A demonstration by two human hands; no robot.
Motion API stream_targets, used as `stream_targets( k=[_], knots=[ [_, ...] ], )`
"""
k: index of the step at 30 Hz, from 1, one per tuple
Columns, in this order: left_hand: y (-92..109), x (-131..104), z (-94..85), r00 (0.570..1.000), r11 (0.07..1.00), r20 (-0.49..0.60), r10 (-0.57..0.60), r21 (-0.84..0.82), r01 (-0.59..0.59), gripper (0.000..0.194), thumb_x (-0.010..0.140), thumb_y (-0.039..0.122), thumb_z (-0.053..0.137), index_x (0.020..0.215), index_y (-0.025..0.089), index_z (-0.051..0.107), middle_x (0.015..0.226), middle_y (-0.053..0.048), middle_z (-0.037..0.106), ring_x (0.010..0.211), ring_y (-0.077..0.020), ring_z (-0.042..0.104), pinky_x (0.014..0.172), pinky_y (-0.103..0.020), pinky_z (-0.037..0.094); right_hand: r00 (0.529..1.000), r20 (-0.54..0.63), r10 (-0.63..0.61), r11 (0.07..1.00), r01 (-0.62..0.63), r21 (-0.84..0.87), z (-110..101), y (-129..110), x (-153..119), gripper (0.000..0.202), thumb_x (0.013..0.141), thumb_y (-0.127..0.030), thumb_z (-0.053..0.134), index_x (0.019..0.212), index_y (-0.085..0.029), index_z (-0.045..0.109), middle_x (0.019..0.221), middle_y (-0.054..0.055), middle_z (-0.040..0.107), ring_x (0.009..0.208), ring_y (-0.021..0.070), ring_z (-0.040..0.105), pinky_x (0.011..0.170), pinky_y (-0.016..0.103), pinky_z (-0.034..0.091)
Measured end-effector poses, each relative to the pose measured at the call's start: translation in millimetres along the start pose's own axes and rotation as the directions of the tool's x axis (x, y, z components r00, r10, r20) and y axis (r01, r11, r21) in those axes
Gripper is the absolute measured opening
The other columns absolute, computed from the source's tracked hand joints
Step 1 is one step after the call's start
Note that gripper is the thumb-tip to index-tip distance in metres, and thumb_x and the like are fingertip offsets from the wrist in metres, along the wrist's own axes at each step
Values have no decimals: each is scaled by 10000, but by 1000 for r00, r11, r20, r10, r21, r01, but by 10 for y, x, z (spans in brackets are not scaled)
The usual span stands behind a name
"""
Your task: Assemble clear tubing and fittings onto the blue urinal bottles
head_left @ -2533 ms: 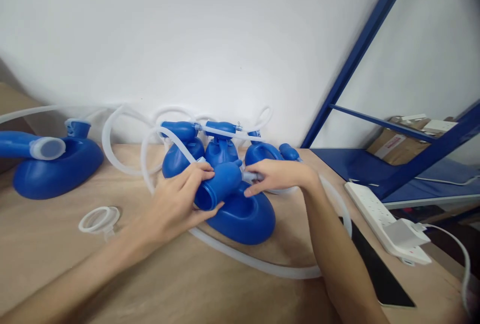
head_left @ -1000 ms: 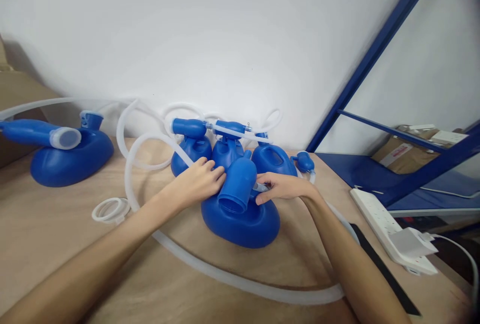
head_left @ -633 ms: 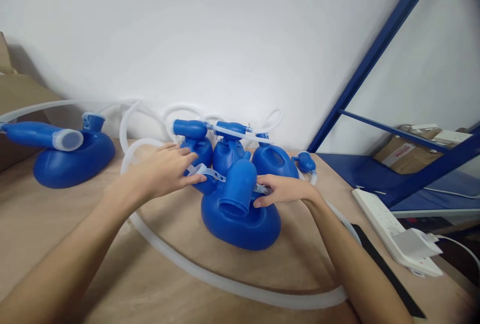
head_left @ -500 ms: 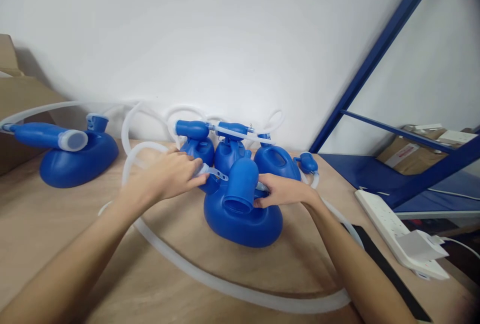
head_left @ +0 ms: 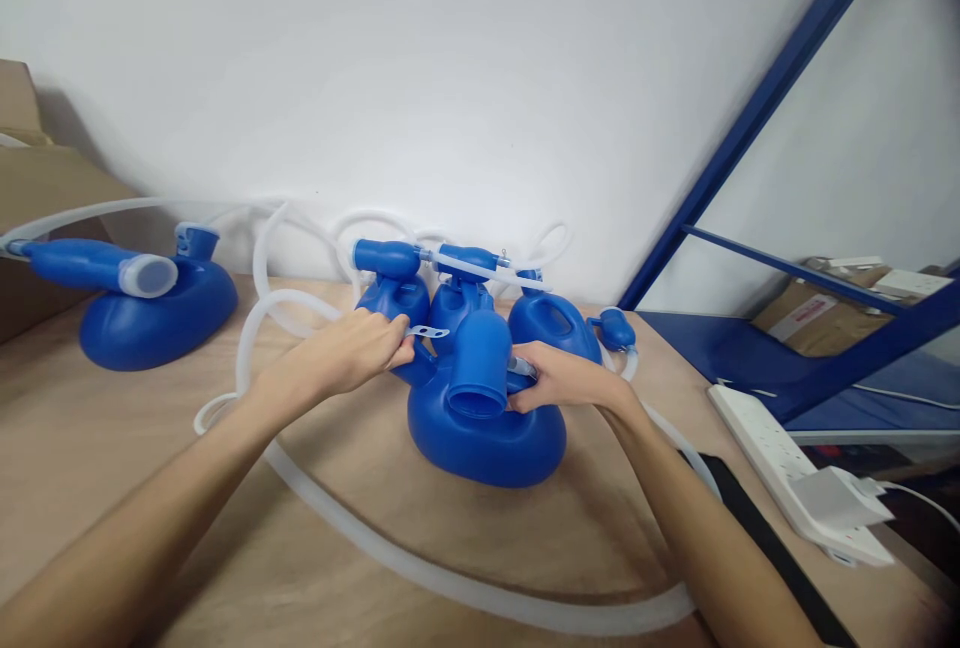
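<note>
A blue plastic urinal bottle (head_left: 487, 453) stands on the table in front of me, its neck toward my left hand. Across its top lies a blue funnel-shaped cup (head_left: 484, 348), wide mouth facing me. My left hand (head_left: 367, 353) is closed at the neck on a translucent cap strap (head_left: 430, 332) with holes; whatever else it grips is hidden by the fingers. My right hand (head_left: 559, 378) is closed around the bottle's handle side, next to the cup. A clear fitting (head_left: 521, 366) shows by its fingers. A translucent hose (head_left: 420, 563) loops across the table before the bottle.
Several more blue bottles with cups and hoses stand along the wall, including one bottle (head_left: 551, 318) behind my right hand. Another bottle (head_left: 157, 318) is at far left beside a cardboard box (head_left: 45, 188). At right are a white power strip (head_left: 787, 468) and a blue metal rack (head_left: 757, 108).
My left hand has turned slightly at the bottle neck, and the strap now sticks out flatter. The hose loop beside my left wrist has shifted a little. My right hand keeps its hold.
</note>
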State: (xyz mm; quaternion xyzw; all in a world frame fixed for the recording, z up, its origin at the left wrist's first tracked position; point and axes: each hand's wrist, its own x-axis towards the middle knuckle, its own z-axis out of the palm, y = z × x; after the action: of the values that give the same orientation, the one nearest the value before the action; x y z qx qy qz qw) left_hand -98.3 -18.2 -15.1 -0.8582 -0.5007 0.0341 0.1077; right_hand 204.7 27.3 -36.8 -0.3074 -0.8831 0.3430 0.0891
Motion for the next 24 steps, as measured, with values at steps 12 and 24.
stream_targets(
  k=[12,24],
  knots=[
    [-464,-13,124,999,972,2,-40,-231,40,387,1091,345,324,1102,181,675,909,-92,745,789,-253,693,732,-337,474,999,54,-5,998,2,69,-38,150,-17,267,790,-405,802,973,-221,739,937,-14,752,904,242,678,872,344,548],
    [-247,-132,-141,996,831,6,85,-553,-67,487,1012,615,505,872,210,737,778,-20,695,685,-181,618,639,-271,434,997,75,26,988,-37,149,-53,177,-25,305,818,-380,779,1064,-210,725,1063,7,761,1020,268,682,973,374,535]
  ],
)
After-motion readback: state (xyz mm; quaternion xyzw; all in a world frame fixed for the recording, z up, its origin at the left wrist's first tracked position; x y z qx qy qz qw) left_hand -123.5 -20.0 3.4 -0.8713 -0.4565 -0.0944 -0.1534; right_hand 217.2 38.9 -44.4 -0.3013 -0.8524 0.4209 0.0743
